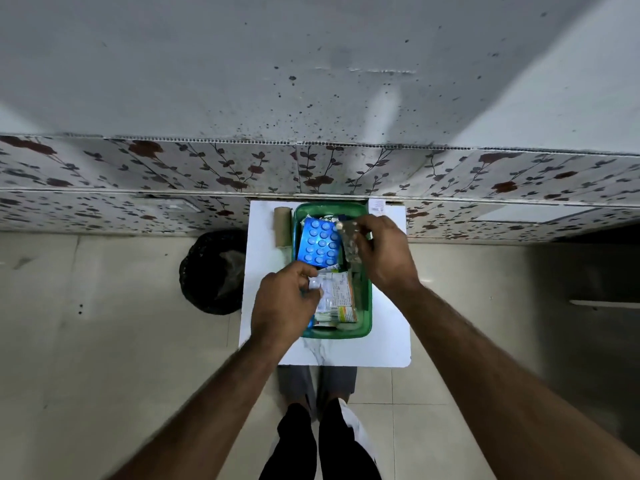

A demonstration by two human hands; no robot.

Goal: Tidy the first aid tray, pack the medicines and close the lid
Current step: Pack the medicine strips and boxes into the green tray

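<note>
A green first aid tray [365,306] sits on a small white table [388,341]. Inside it a blue blister pack [320,244] lies at the far end, with white and orange medicine packets [337,299] nearer me. My left hand [284,303] is over the tray's near left side, its fingers closed on a white packet. Over the tray's far right side, my right hand [382,252] holds a silvery blister strip [350,244]. No lid is visible.
A brown cardboard roll [283,226] lies on the table left of the tray. A black waste bin [214,271] stands on the tiled floor to the left. A flower-patterned wall runs behind the table. My legs are below the table's near edge.
</note>
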